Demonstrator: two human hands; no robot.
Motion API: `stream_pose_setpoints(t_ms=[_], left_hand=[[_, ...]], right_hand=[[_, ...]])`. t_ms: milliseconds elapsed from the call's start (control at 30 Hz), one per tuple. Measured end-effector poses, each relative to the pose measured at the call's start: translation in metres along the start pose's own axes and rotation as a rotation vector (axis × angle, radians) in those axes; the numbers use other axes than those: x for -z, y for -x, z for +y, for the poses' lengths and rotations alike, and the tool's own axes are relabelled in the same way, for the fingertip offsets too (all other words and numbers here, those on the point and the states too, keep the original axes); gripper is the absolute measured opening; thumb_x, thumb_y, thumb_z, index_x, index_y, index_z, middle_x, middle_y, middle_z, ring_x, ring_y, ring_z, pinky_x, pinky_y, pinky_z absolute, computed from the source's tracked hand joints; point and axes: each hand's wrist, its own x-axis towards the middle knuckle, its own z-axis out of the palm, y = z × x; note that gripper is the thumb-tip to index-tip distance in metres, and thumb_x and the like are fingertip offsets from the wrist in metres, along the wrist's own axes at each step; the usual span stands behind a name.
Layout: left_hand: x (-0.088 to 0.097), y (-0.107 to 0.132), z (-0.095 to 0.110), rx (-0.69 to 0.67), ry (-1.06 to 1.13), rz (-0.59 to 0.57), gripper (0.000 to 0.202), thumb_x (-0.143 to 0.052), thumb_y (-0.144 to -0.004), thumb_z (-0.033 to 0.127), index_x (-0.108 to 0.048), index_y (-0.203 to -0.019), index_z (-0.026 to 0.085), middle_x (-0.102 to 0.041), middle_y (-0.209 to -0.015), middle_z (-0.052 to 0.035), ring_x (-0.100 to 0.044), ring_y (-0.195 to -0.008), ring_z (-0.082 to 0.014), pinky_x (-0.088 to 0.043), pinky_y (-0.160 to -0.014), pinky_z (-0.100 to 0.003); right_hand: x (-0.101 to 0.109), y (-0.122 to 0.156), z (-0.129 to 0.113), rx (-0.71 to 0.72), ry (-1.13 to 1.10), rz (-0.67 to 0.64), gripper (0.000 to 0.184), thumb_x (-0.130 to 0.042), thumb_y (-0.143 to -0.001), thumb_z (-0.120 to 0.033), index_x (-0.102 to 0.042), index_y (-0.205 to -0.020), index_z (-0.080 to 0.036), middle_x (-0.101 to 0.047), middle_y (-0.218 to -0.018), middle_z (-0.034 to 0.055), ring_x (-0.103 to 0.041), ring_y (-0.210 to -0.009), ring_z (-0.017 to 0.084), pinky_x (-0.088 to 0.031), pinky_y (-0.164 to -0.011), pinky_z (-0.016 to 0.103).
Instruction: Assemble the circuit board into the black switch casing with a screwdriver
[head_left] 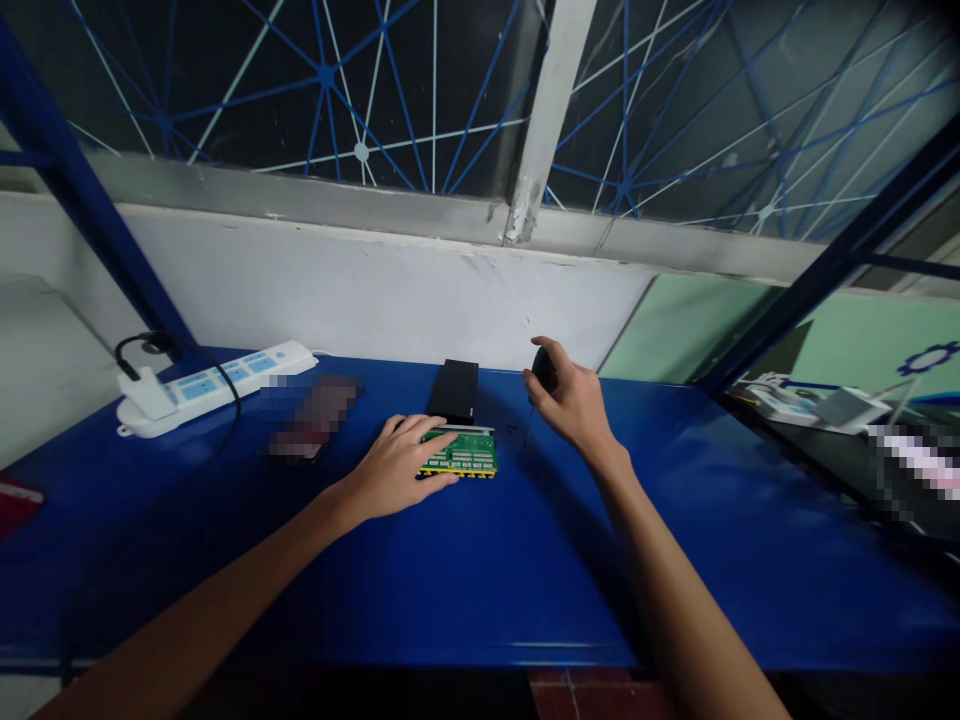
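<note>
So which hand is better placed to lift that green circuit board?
Probably the left hand: its fingers already rest flat on the green circuit board. The right hand is off to the side, wrapped around a small black object.

Dim, cool light falls from above and in front, leaving the blue table [525,580] with a soft sheen and faint arm shadows, while the dark window [360,90] gives none, straight edges bow towards the corners, and two patches are pixelated, one left, one right.
</note>
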Motion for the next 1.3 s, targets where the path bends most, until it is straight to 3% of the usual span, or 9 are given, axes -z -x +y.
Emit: stream_pose_setpoints(t_ms=[400,600,767,1000,1133,1233,1300], left_hand=[[0.002,-0.001,0.001,0.000,-0.043,-0.035,0.050,-0.055,-0.090,0.050,-0.054,-0.131,0.021,-0.051,-0.138,-0.0129,-0.045,-0.125,-0.0323,-0.036,-0.100,-0.053],[0.004,-0.001,0.004,0.015,0.014,0.021,0.047,-0.056,-0.089,0.051,-0.058,-0.127,0.023,-0.053,-0.135,-0.0120,-0.047,-0.123,-0.0330,-0.038,-0.098,-0.055],[0.008,-0.005,0.007,0.006,0.126,0.192,0.034,-0.058,-0.090,0.043,-0.064,-0.119,0.025,-0.059,-0.127,-0.0096,-0.051,-0.118,-0.0301,-0.041,-0.096,-0.054],[0.006,-0.007,0.009,-0.002,0.219,0.253,0.027,-0.064,-0.086,0.039,-0.069,-0.109,0.025,-0.065,-0.114,-0.0078,-0.058,-0.108,-0.0269,-0.045,-0.091,-0.049],[0.008,-0.006,0.003,0.041,0.131,0.169,0.046,-0.069,-0.079,0.050,-0.065,-0.117,0.025,-0.061,-0.122,-0.0087,-0.055,-0.113,-0.0287,-0.042,-0.094,-0.049],[0.015,-0.002,-0.017,0.070,0.078,-0.004,0.080,-0.072,-0.067,0.064,-0.052,-0.134,0.025,-0.055,-0.130,-0.0121,-0.053,-0.115,-0.0337,-0.043,-0.094,-0.050],[0.021,0.001,-0.034,0.066,0.083,-0.113,0.091,-0.071,-0.062,0.068,-0.046,-0.140,0.026,-0.058,-0.125,-0.0124,-0.056,-0.111,-0.0341,-0.046,-0.089,-0.047]], right_hand=[[0.000,0.001,-0.003,-0.027,-0.002,-0.026,0.045,-0.048,-0.084,-0.031,-0.052,-0.128,-0.021,-0.060,-0.065,0.0023,-0.057,-0.056,0.021,-0.044,-0.059,0.036],[0.007,0.000,-0.007,-0.115,-0.271,0.028,0.042,-0.053,-0.084,-0.034,-0.051,-0.125,-0.024,-0.054,-0.063,-0.0024,-0.059,-0.052,0.017,-0.049,-0.057,0.035],[0.005,-0.001,-0.021,-0.211,-0.629,0.086,0.044,-0.054,-0.084,-0.038,-0.046,-0.125,-0.026,-0.052,-0.070,-0.0027,-0.061,-0.050,0.016,-0.052,-0.048,0.032],[-0.005,0.003,-0.040,-0.196,-0.735,0.050,0.046,-0.053,-0.087,-0.039,-0.041,-0.130,-0.027,-0.053,-0.074,-0.0017,-0.063,-0.054,0.016,-0.054,-0.049,0.032],[-0.009,0.006,-0.045,-0.206,-0.768,0.059,0.048,-0.057,-0.085,-0.042,-0.043,-0.128,-0.026,-0.055,-0.076,-0.0010,-0.062,-0.056,0.015,-0.054,-0.048,0.030],[-0.012,0.008,-0.049,-0.223,-0.747,0.084,0.049,-0.058,-0.085,-0.045,-0.043,-0.128,-0.027,-0.055,-0.079,0.0000,-0.064,-0.061,0.016,-0.055,-0.049,0.029],[-0.014,0.010,-0.053,-0.222,-0.725,0.095,0.050,-0.057,-0.086,-0.046,-0.042,-0.130,-0.028,-0.055,-0.080,0.0003,-0.065,-0.064,0.017,-0.056,-0.051,0.030]])
